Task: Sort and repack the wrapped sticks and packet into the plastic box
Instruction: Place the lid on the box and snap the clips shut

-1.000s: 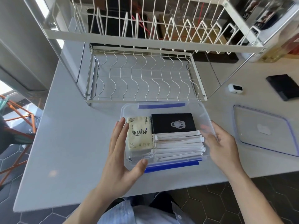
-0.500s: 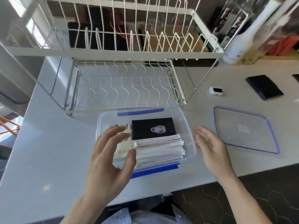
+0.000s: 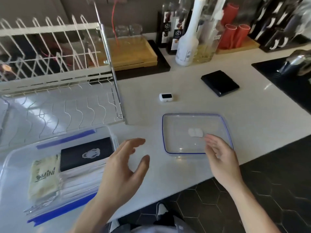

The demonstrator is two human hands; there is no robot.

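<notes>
The clear plastic box (image 3: 15,158) with blue clips sits at the lower left of the white counter. Inside lie a cream packet (image 3: 44,177) marked MINI, a black packet (image 3: 87,153) with a white logo, and a stack of white wrapped sticks (image 3: 79,182). My left hand (image 3: 122,170) hovers open just right of the box, covering part of the sticks. My right hand (image 3: 220,158) is open over the near right corner of the clear blue-edged lid (image 3: 185,132), which lies flat on the counter to the right.
A white wire dish rack (image 3: 58,78) stands behind the box. Beyond the lid lie a small white device (image 3: 166,97) and a black pad (image 3: 219,82). Bottles (image 3: 186,39), red cups and a wooden tray line the back. The counter edge runs close in front.
Both hands have left the box and moved right; the right hand now reaches over the lid. The view has swung to the right, so the box sits at the lower left.
</notes>
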